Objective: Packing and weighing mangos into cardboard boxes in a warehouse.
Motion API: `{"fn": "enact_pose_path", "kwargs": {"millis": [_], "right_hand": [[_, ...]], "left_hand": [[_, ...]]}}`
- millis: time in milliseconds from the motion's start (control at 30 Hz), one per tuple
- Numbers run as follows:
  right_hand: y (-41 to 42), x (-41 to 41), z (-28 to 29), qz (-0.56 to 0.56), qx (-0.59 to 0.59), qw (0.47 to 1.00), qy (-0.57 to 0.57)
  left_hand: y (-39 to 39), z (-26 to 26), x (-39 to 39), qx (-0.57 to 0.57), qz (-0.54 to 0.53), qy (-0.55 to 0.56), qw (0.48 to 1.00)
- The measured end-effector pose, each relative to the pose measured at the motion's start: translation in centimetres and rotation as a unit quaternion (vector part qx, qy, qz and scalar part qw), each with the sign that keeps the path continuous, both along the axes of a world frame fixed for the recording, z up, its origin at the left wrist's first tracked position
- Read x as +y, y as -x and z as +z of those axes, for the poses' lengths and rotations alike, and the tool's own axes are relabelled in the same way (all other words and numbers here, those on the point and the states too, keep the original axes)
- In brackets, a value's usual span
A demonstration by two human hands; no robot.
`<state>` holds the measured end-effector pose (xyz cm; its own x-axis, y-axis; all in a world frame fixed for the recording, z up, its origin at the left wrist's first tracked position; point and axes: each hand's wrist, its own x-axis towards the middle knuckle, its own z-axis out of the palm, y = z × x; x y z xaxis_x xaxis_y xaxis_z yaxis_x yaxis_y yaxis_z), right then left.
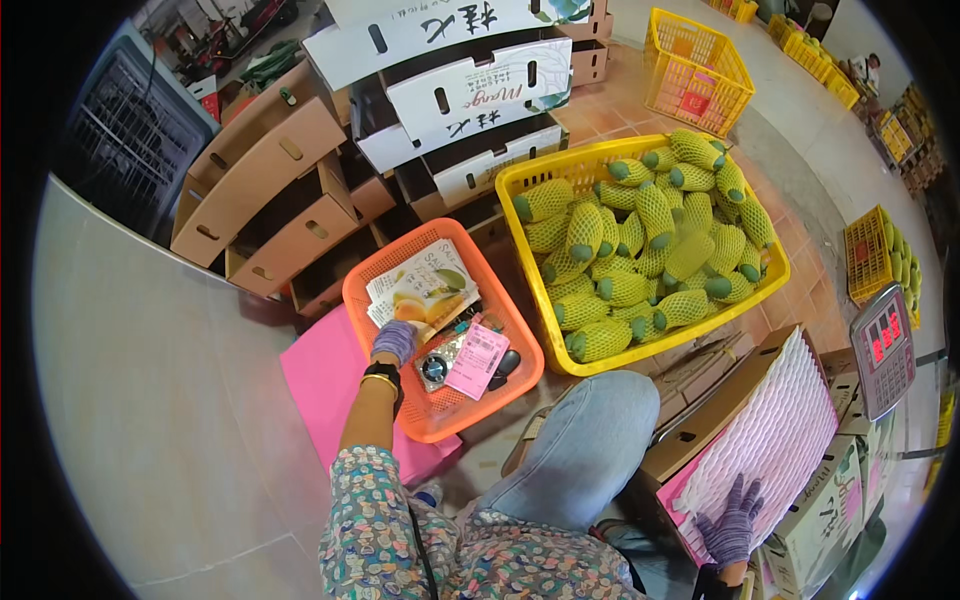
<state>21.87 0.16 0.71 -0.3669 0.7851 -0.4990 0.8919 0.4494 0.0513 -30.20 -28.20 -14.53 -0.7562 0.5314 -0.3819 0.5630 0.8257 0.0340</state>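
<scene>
My left hand [395, 342], in a purple-grey knit glove, is at the lower edge of a stack of printed mango leaflets [420, 289] in an orange plastic basket [525, 330]; its fingertips close on a leaflet's corner. Beside the leaflets lie a pink printed slip [478, 361], a round-dialled device [435, 368] and a black computer mouse [507, 364]. My right hand [730, 525], gloved alike, rests with spread fingers on a white foam net sheet [772, 442], which covers pink paper on a cardboard box [675, 450].
A yellow crate [570, 365] holds green mangoes in yellow foam nets [656, 214]. Open brown and white cartons [480, 90] are stacked beyond. A digital scale display [885, 349] stands at right, above mango boxes [817, 510]. An empty yellow crate [694, 75] is farther back.
</scene>
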Motion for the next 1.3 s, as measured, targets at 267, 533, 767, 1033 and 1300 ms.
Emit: {"fn": "enact_pose_path", "kwargs": {"millis": [267,533,767,1033,1300], "right_hand": [[0.1,-0.1,0.0,-0.018,0.003,1.000,0.000],[-0.2,-0.2,-0.3,-0.012,0.013,1.000,-0.013],[0.3,-0.6,0.9,-0.004,-0.001,1.000,0.001],[0.3,0.3,9.3,-0.155,0.475,0.865,-0.049],[-1.6,-1.7,5.6,-0.247,0.676,0.690,0.082]], "left_hand": [[0.1,0.9,-1.1,0.075,0.045,-0.067,0.994],[-0.8,0.5,-1.9,-0.148,0.298,-0.238,0.912],[0.3,3.1,-2.8,0.109,0.301,-0.431,0.844],[-18.9,22.1,14.2,0.120,-0.243,-0.523,0.808],[-41.1,19.8,21.1,-0.065,-0.608,-0.456,0.647]]}}
